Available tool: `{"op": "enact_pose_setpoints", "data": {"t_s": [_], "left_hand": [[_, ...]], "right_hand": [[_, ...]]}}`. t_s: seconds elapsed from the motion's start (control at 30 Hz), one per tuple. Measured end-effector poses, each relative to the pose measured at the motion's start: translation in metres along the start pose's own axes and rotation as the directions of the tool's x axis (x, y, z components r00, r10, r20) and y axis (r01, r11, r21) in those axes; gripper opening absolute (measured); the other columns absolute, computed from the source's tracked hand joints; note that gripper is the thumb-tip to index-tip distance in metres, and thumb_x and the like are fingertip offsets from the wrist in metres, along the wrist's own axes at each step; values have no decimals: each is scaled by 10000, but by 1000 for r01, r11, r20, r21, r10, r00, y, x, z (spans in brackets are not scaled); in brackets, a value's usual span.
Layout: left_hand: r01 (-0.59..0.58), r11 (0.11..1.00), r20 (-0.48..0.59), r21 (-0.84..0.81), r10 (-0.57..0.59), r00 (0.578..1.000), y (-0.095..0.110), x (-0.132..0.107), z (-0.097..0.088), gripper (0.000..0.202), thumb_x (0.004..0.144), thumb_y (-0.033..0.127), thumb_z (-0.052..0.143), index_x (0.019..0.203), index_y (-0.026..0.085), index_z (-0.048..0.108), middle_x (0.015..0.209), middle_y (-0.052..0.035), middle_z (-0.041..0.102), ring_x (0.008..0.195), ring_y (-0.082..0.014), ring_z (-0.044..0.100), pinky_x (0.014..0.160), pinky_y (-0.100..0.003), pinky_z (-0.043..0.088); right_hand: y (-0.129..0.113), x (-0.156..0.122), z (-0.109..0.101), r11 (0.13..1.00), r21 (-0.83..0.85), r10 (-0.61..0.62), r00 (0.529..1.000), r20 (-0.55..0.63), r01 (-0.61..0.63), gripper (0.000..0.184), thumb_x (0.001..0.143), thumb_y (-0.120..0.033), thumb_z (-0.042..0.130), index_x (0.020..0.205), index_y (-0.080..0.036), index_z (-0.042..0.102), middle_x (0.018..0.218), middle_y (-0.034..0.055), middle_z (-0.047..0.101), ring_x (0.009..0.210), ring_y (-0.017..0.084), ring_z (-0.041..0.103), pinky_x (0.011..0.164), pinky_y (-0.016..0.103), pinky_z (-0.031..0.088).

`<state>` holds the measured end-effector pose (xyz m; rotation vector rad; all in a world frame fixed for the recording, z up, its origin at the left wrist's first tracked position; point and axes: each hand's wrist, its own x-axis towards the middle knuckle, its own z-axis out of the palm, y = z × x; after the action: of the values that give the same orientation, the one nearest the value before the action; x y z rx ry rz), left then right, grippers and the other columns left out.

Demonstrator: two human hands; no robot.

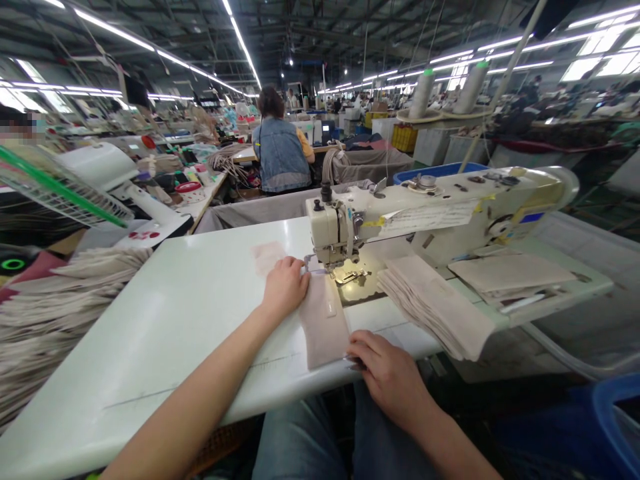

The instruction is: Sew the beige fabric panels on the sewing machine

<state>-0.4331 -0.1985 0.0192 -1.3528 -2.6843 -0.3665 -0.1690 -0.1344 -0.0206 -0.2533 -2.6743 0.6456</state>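
A beige fabric strip (324, 323) lies on the white table (190, 313), its far end under the presser foot (350, 275) of a cream sewing machine (430, 213). My left hand (285, 287) rests curled on the strip's upper left edge, just left of the needle. My right hand (387, 373) presses its fingers on the strip's near right corner at the table edge. A small white label (331, 308) sits on the strip.
A stack of beige pieces (435, 303) lies right of the needle, with flat pieces (510, 273) beyond. A bundle of beige strips (55, 313) hangs at the left. A person in a denim vest (280, 150) sits ahead. A blue bin (610, 427) stands at the lower right.
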Motion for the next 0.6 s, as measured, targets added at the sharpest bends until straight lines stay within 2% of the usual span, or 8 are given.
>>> {"op": "enact_pose_setpoints", "data": {"t_s": [0.13, 0.23, 0.3, 0.33, 0.37, 0.4, 0.5, 0.6], "left_hand": [[64, 983, 19, 171, -68, 998, -28, -24, -8, 324, 967, 280, 436, 1123, 84, 642, 1175, -216, 621, 1115, -367, 580, 911, -494, 517], [-145, 988, -69, 60, 149, 986, -22, -53, -15, 293, 959, 251, 476, 1162, 111, 636, 1263, -210, 603, 1168, -345, 572, 994, -518, 489], [-435, 895, -63, -101, 430, 901, -4, -78, -19, 267, 984, 242, 458, 1162, 171, 643, 1244, -151, 634, 1142, -282, 597, 999, -463, 504], [-564, 802, -18, -198, 572, 820, 7, -91, -20, 271, 992, 227, 446, 1185, 189, 634, 1232, -128, 647, 1135, -248, 606, 984, -410, 523], [-635, 732, 20, -248, 659, 752, 16, -103, -20, 276, 992, 212, 444, 1203, 200, 622, 1223, -116, 658, 1157, -240, 599, 983, -394, 528], [-661, 704, 42, -259, 692, 721, 25, -114, -20, 295, 988, 193, 443, 1235, 198, 604, 1209, -114, 666, 1157, -241, 600, 975, -395, 535], [-679, 695, 58, -236, 707, 704, 37, -129, -16, 338, 989, 180, 434, 1306, 175, 553, 1224, -128, 666, 1167, -257, 597, 965, -416, 544], [-693, 692, 63, -202, 715, 696, 34, -127, -13, 322, 1004, 195, 418, 1295, 172, 553, 1208, -131, 670, 1144, -260, 605, 934, -410, 551]], "right_hand": [[-1, -2, -1, 999, -32, -29, 1000, -3, 28, 465, 729, 29, 467, 1077, -203, 670, 1211, 81, 692, 997, 216, 653, 830, 312, 538], [-1, -3, -3, 999, -28, -24, 1000, 0, 24, 496, 713, 24, 483, 1111, -197, 678, 1230, 81, 692, 1009, 227, 658, 856, 336, 550], [-1, -3, -3, 999, -29, -20, 1000, 6, 20, 502, 719, 25, 482, 1123, -196, 683, 1232, 80, 693, 1019, 232, 661, 870, 347, 553], [-1, -3, -4, 999, -32, -16, 1000, 8, 16, 505, 725, 26, 479, 1129, -197, 684, 1233, 79, 694, 1023, 231, 662, 875, 350, 553], [-1, -3, -4, 999, -36, -11, 1000, 10, 11, 511, 728, 28, 474, 1133, -202, 685, 1233, 77, 695, 1024, 228, 663, 878, 348, 553], [-1, -3, -3, 999, -41, -6, 1000, 11, 7, 520, 728, 31, 469, 1137, -207, 686, 1236, 74, 695, 1025, 223, 665, 879, 343, 552], [0, -1, -2, 999, -45, 4, 1000, 5, -3, 522, 736, 32, 463, 1139, -214, 686, 1243, 71, 694, 1031, 211, 669, 881, 325, 549], [3, 1, -1, 999, -34, 2, 1000, 3, -2, 490, 766, 18, 465, 1145, -207, 680, 1240, 71, 695, 1042, 208, 668, 897, 321, 543]]}}
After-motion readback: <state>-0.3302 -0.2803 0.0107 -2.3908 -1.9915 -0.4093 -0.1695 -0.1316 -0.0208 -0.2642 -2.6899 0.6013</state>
